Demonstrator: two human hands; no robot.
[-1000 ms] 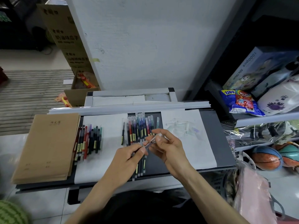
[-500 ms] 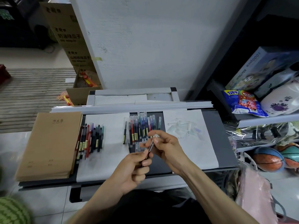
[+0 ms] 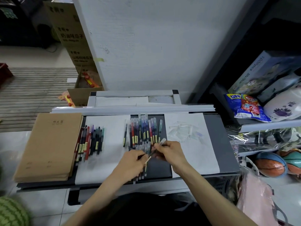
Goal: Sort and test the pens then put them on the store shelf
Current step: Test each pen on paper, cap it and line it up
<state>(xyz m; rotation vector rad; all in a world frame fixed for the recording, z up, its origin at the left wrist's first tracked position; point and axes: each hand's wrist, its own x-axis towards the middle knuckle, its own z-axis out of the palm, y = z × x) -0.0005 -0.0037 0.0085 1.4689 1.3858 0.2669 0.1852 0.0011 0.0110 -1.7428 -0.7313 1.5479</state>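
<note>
Your left hand and right hand are both pinched tight on one pen, right over the middle row of pens; sorted bunch sits further left

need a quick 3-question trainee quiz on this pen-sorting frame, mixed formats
1. True or false: the right hand pinches the clear-capped end of the pen that the left hand also holds.
2. The clear caps lie on: A) the floor; B) the right white sheet; C) a cardboard box.
3. Fill in: the brown notebooks sit directly ___ of the nearest pen row.
Key: 1 true; 2 B; 3 left.
</note>
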